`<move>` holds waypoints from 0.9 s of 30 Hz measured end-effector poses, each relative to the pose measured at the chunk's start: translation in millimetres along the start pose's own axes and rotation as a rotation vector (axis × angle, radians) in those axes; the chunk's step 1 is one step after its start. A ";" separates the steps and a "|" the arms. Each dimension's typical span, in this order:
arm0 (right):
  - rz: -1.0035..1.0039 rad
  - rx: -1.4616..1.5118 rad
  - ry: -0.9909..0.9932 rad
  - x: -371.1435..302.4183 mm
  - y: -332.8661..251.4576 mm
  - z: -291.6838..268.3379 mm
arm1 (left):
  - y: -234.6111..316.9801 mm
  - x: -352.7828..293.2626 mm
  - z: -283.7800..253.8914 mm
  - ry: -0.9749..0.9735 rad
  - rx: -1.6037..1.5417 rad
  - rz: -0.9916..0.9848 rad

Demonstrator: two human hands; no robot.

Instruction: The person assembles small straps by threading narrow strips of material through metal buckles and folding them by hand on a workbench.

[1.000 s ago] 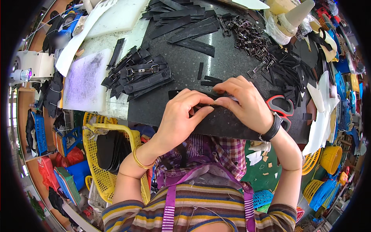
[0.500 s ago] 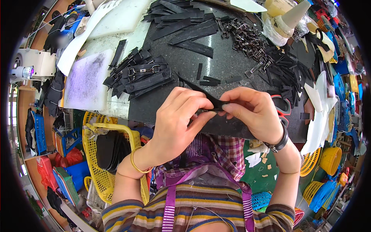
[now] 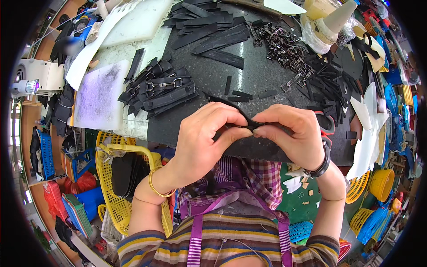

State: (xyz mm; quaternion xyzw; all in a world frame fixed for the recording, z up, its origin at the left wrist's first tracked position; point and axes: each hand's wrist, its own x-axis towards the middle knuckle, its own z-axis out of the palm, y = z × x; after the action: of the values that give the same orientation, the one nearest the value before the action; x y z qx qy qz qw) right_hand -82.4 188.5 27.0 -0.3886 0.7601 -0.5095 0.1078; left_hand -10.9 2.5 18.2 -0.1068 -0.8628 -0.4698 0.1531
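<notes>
We see the strip (image 3: pixel 235 106), black and narrow, held up over the bench (image 3: pixel 171 127), gripped at one stretch by both hands; the left hand (image 3: pixel 207 129) has it nipped between thumb and forefinger, with a length of it showing past the far side of those fingers and slanting off to the left; the right hand (image 3: pixel 298 129) clasps it with thumb and forefinger just beside the left grip, the two thumb tips nearly meeting at its near side; the fingers cover its right end, so we cannot tell how it sits inside them; left of the strip lies a bundle (image 3: pixel 169 95) of black straps with a metal clasp (image 3: pixel 164 83) on top, and farther left a white board (image 3: pixel 98 95) smudged purple; just beyond the strip we find a few offcuts (image 3: pixel 242 95), and well beyond it a pile (image 3: pixel 218 33) of long black pieces; beyond it to the right is a heap (image 3: pixel 284 49) of clasps, with black scraps (image 3: pixel 327 84) nearer; right of it, scissors (image 3: pixel 330 132) with red handles show partly behind the right hand; nearer than the strip and to its left hangs a yellow basket (image 3: pixel 106 178); any lettering around it is too small for us to read.
</notes>
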 end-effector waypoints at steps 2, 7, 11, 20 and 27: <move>0.095 0.110 -0.008 -1.3 2.5 1.3 | -0.1 0.5 2.5 0.022 -0.084 -0.052; -0.009 -0.030 0.043 -1.5 -4.1 0.9 | 4.2 0.7 3.3 0.025 -0.178 -0.114; -0.054 -0.079 0.023 -3.0 -8.7 0.1 | 0.8 1.0 -2.9 -0.044 0.070 0.107; -0.268 -0.226 -0.007 -12.5 -12.6 1.3 | -0.8 1.4 -5.9 -0.201 0.184 0.220; -0.340 -0.540 0.073 -15.3 -21.0 14.4 | 1.7 1.3 18.9 0.032 -0.059 0.044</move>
State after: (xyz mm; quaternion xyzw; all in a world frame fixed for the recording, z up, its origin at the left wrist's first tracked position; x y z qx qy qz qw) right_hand -53.9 185.4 34.9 -0.5060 0.7954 -0.3137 -0.1134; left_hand -14.7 19.3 10.4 -0.1229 -0.8434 -0.4933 0.1737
